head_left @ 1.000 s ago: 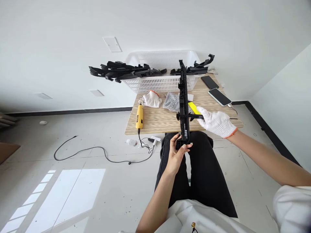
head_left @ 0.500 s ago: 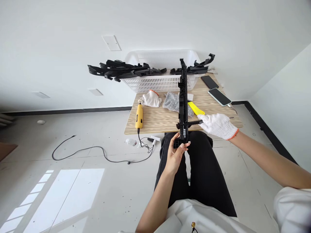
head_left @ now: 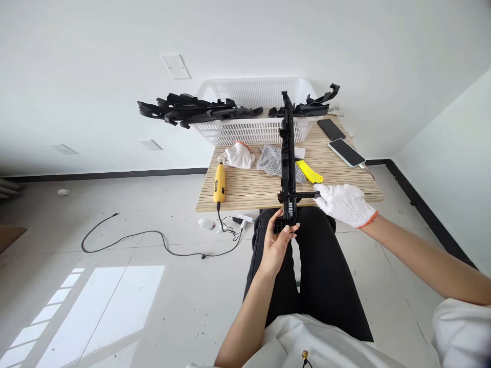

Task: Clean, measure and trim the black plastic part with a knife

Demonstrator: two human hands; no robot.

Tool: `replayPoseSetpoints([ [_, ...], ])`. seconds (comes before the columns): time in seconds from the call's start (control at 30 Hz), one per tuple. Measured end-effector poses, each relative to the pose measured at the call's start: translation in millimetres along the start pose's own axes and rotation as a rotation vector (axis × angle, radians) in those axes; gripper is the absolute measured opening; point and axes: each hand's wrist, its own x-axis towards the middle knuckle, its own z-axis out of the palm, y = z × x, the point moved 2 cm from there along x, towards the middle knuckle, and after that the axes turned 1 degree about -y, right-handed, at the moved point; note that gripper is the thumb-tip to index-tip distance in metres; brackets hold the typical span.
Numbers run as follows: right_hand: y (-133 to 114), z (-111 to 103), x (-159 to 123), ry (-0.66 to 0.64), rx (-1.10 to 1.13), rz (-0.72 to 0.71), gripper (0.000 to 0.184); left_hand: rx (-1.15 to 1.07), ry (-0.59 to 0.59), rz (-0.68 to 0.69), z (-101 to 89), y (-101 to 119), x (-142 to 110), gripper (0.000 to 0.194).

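My left hand, bare, is closed round the lower end of a long black plastic part. This part stands nearly upright in view, over my lap and the table's front edge. On my right hand is a white knit glove with an orange cuff. Its fingers pinch a thin black bar-like tool that lies across the part's lower section. A thin dark tip shows beyond the glove on the far side. Exactly how the tool meets the part is hard to make out. Just above the gloved fingers lies a yellow-handled cutter.
Behind the table rim stands a white basket with more black parts across it. A yellow rotary tool, a white glove, a grey cloth and two phones lie on the table. A cable trails over the floor.
My right hand has shifted slightly down, and the thin black tool lies more level across the part. The left hand holds almost the same place.
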Motion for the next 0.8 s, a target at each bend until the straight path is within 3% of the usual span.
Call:
replayPoseSetpoints([
  [0.23, -4.1, -10.8, -11.7, 0.033, 0.016, 0.071, 0.071, 0.033, 0.017, 0.004, -0.8, -2.2, -0.8, 0.059],
  [0.43, -4.2, -5.3, -16.2, 0.068, -0.043, 0.069, 0.065, 0.052, 0.017, 0.006, -0.2, -5.8, 1.2, 0.052],
  [0.57, -4.3, -2.9, -17.3, 0.13, -0.041, 0.045, 0.082, 0.093, 0.004, 0.011, -0.5, -5.9, 1.9, 0.041],
  [0.8, -5.5, -2.8, -18.0, 0.341, -0.119, -0.012, 0.059, 0.109, -0.007, 0.017, 1.7, -3.2, 1.4, 0.038],
])
